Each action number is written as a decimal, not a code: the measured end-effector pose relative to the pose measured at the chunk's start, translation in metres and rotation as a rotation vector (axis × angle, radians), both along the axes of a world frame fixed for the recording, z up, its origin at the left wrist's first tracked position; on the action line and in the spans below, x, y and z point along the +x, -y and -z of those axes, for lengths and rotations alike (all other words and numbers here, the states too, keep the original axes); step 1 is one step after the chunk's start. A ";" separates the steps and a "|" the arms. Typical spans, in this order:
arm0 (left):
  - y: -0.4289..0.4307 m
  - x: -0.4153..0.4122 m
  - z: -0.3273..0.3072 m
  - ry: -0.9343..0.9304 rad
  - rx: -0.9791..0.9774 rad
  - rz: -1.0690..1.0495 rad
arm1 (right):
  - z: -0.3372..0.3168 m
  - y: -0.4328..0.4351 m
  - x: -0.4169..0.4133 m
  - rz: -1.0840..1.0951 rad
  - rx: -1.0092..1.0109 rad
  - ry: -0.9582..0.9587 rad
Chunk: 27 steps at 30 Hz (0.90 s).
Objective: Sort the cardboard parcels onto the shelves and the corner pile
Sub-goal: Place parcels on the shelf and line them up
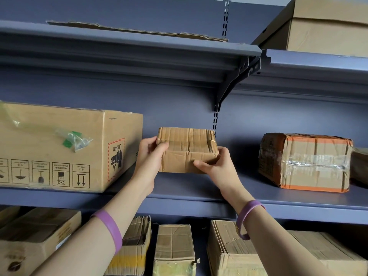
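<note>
A small, creased cardboard parcel (187,149) is held over the middle shelf (179,196), between a large box and a taped box. My left hand (148,154) grips its left end, thumb on the front face. Around its lower right corner my right hand (216,166) curls, thumb on the front. Whether the parcel's base touches the shelf I cannot tell; its lower edge is partly hidden by my hands.
A large printed box (65,148) stands on the middle shelf at left; an orange-taped box (306,162) sits at right. Flat cardboard (139,30) lies on the top shelf, with a big box (322,26) at top right. Several boxes (173,250) fill the shelf below.
</note>
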<state>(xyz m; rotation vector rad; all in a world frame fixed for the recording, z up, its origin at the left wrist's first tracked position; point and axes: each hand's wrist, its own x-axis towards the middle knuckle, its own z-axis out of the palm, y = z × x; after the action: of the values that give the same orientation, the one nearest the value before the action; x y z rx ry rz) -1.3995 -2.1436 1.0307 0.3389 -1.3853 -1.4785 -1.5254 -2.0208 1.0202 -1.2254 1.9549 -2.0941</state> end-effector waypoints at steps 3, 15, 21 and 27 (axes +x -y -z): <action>0.002 0.000 0.000 -0.006 -0.025 -0.020 | -0.004 -0.002 0.006 -0.025 -0.032 0.024; 0.006 -0.003 0.001 0.073 -0.099 -0.016 | 0.002 0.000 -0.003 0.117 -0.112 -0.008; 0.000 -0.001 -0.002 0.003 0.033 0.014 | 0.003 0.001 -0.006 0.080 -0.116 0.023; 0.005 -0.001 0.000 -0.049 0.049 0.006 | -0.002 -0.003 0.005 0.013 -0.209 0.038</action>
<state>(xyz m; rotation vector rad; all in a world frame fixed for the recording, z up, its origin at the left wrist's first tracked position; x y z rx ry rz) -1.4002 -2.1488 1.0309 0.3274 -1.3145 -1.5183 -1.5203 -2.0179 1.0220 -1.1964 1.7701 -2.3597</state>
